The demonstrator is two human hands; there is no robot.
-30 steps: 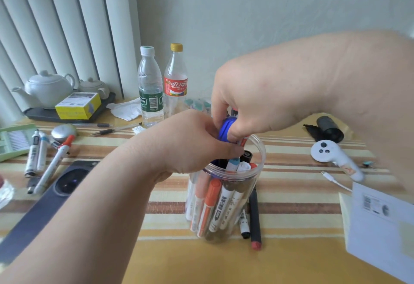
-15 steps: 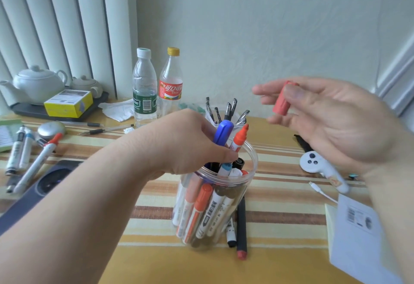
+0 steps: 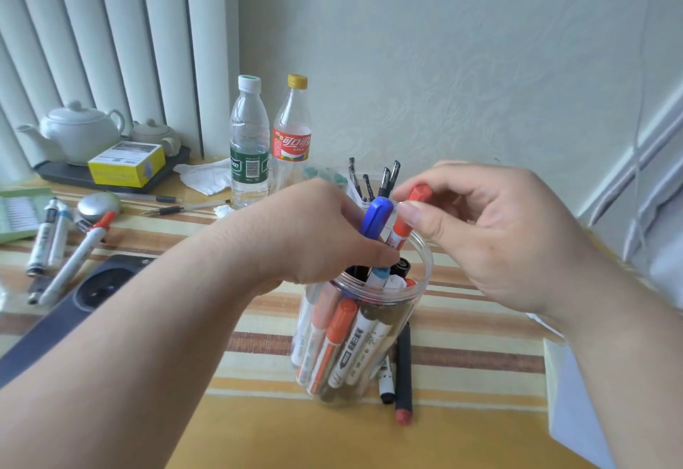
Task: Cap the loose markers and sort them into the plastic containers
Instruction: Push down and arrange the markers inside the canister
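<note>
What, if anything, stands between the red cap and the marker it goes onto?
Nothing visible does. The right hand pinches the red cap at the top of the red marker; the left hand holds it in the jar. The blue-capped marker stands beside, not between.

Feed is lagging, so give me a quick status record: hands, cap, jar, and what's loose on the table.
Left hand: grips red marker and blue-capped marker at the jar mouth
Right hand: pinches red cap over the red marker's tip
Cap seated: cannot tell
Jar: upright, many markers inside
Loose markers: on the table, far left
</note>
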